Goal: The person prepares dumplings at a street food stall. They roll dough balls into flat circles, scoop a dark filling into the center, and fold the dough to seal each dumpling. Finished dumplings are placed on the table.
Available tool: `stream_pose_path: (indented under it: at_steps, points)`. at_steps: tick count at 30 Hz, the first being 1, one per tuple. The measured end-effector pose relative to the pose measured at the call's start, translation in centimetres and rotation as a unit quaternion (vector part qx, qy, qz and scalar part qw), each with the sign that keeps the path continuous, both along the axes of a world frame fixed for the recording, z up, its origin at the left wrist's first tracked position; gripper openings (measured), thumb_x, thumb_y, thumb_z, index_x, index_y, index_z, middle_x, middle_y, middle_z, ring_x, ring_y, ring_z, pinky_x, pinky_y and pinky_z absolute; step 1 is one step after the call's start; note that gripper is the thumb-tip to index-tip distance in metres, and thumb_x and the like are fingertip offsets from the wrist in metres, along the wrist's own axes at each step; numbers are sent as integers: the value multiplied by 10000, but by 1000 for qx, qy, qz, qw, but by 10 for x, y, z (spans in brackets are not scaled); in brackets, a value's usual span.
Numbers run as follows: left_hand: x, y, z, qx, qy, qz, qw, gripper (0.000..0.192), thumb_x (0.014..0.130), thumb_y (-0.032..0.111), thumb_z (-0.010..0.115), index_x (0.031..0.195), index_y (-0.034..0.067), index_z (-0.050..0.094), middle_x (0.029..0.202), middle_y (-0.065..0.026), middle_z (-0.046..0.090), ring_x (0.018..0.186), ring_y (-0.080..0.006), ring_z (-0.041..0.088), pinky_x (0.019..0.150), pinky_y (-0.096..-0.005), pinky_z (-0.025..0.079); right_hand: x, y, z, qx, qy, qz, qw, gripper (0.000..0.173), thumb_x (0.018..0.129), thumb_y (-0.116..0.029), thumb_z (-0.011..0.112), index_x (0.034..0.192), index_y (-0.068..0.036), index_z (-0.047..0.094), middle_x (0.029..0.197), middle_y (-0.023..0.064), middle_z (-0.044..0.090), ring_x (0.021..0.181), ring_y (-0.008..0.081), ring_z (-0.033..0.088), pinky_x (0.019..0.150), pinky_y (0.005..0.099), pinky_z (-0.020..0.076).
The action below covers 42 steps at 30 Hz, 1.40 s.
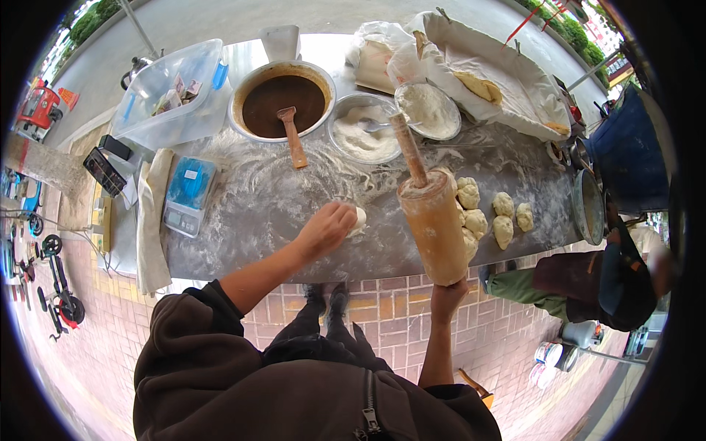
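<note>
My left hand (pixel 331 223) is over the floured metal table, its curled fingers at a small piece of dough (pixel 358 219); whether they grip it is hidden. My right hand (pixel 448 295) grips the near handle of a large wooden rolling pin (pixel 433 226), which points away from me. Its far handle reaches beside a metal bowl of flour with a spoon (pixel 367 129). Several dough balls (pixel 475 222) lie just right of the pin, partly behind it, and more dough pieces (pixel 503 231) sit farther right.
A bowl of brown liquid (pixel 284 105) with a brush, a second flour bowl (pixel 429 107) and a cloth-lined basket (pixel 513 71) stand at the back. At left are a plastic bin (pixel 171 105), a digital scale (pixel 189 193) and a cloth (pixel 154 220). Another person (pixel 573 286) is at right.
</note>
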<state>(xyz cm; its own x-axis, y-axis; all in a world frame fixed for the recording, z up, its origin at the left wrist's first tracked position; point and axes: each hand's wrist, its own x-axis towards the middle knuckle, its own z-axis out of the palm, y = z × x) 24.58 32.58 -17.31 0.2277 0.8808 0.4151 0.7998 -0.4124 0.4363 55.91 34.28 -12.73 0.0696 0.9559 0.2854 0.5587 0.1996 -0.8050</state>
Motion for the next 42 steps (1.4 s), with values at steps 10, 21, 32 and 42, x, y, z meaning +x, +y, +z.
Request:
stream_pose_path:
  at_steps: [10, 21, 32, 42]
  points:
    - [-73, -81, 37, -12, 94, 233, 968, 528, 838, 208, 720, 1265, 68, 444, 1365, -179, 455, 1248, -355, 456, 1051, -511, 361, -22, 29, 7, 63, -231, 189, 952, 208, 697, -48, 681, 904, -43, 665, 789, 149, 679, 701, 366, 652, 616, 409, 508]
    - [-99, -52, 8, -315, 152, 263, 899, 272, 845, 210, 630, 1057, 137, 476, 625, -110, 644, 593, -318, 677, 527, -455, 522, -114, 83, -27, 22, -467, 303, 830, 175, 718, -113, 684, 868, -113, 594, 715, 103, 634, 643, 324, 655, 568, 410, 507]
    - [-95, -57, 14, -230, 140, 251, 930, 131, 794, 165, 664, 828, 121, 545, 636, -95, 646, 598, -300, 663, 525, -419, 499, -109, 82, -34, 60, -384, 323, 863, 301, 691, -278, 747, 952, -161, 653, 748, 97, 658, 637, 301, 663, 552, 412, 496]
    - [-99, -54, 13, -213, 117, 250, 937, 128, 818, 206, 634, 789, 122, 542, 610, -124, 619, 577, -341, 642, 509, -449, 497, -136, 83, -2, 49, -372, 324, 868, 276, 690, -289, 738, 873, -123, 615, 709, 85, 627, 596, 323, 624, 549, 414, 484]
